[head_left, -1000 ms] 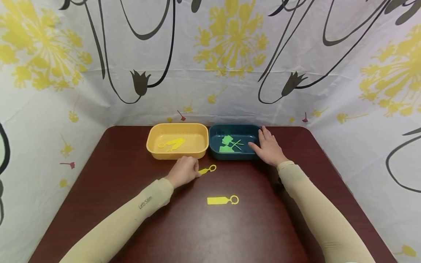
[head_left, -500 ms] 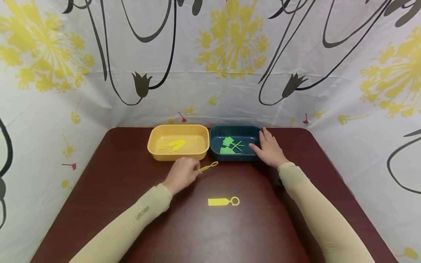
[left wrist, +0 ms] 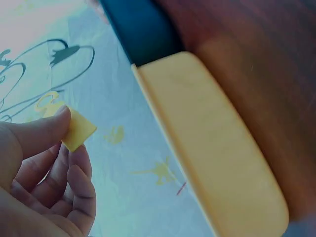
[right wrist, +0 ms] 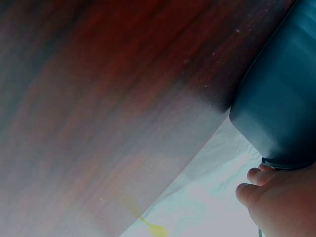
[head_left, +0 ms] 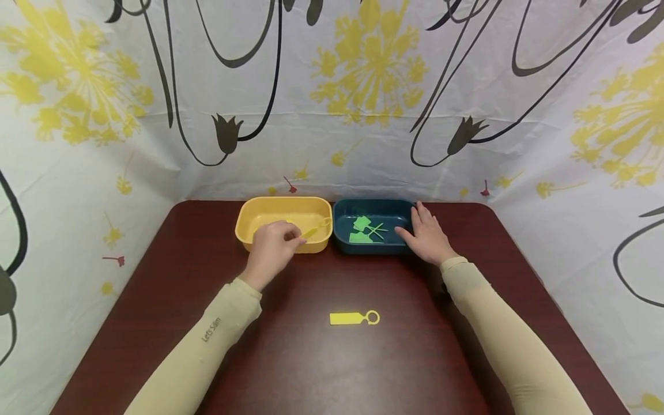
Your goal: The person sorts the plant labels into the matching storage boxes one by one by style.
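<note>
My left hand [head_left: 272,248] pinches a flat yellow tag with a ring end [head_left: 310,233] between thumb and fingers, over the front of the yellow bin [head_left: 284,200]. In the left wrist view the tag's square end [left wrist: 81,131] shows beyond the thumb tip. The hand hides most of what lies in that bin. My right hand [head_left: 429,241] rests on the right end of the dark blue bin [head_left: 373,248], fingers extended along its rim. Green flat pieces with thin stems [head_left: 361,237] lie inside the blue bin. Another yellow tag [head_left: 346,318] lies on the table.
Both bins stand side by side near the back edge of the dark red-brown table [head_left: 311,369]. A white cloth with printed flowers [head_left: 290,144] hangs behind and at both sides.
My left hand has lifted the pinched tag off the table and carried it up and left over the yellow bin. The right hand stays on the blue bin.
</note>
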### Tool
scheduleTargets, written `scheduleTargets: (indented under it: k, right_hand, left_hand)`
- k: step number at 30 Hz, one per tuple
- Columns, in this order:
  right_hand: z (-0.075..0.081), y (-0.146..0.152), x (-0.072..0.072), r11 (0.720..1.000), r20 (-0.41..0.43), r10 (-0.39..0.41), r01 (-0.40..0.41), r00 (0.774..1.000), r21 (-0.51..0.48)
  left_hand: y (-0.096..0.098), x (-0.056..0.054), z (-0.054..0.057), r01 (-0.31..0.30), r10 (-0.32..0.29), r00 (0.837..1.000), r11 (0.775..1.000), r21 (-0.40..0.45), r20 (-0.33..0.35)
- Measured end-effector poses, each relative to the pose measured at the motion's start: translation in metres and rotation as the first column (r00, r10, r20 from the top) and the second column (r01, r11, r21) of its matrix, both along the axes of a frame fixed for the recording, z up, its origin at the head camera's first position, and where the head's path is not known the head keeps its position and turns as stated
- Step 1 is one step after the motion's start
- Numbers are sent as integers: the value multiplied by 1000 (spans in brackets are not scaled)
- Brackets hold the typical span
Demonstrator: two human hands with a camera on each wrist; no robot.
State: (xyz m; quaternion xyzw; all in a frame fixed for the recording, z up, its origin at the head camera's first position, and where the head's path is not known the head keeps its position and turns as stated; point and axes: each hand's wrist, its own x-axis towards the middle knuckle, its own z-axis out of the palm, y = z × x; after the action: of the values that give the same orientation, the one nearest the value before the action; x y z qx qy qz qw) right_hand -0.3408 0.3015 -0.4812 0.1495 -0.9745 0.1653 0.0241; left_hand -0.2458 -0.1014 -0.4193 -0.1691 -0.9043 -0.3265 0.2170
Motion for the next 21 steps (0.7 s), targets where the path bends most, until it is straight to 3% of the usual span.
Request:
scheduleTargets:
  k: [8, 16, 21]
  right_hand:
    - [-3, 0, 0, 1000, 14, -2, 2, 1000, 7]
    - [-3, -2, 1, 1000, 3, -1, 1, 1000, 6]
    - [-1, -2, 0, 1000, 1, -9, 9, 1000, 0]
  left_hand:
    - [-13, -16, 0, -44, 33, 993, 995, -93, -115]
    - [-25, -30, 2, -90, 80, 994, 981, -169, -69]
    - [-32, -46, 7, -124, 104, 989, 972, -200, -104]
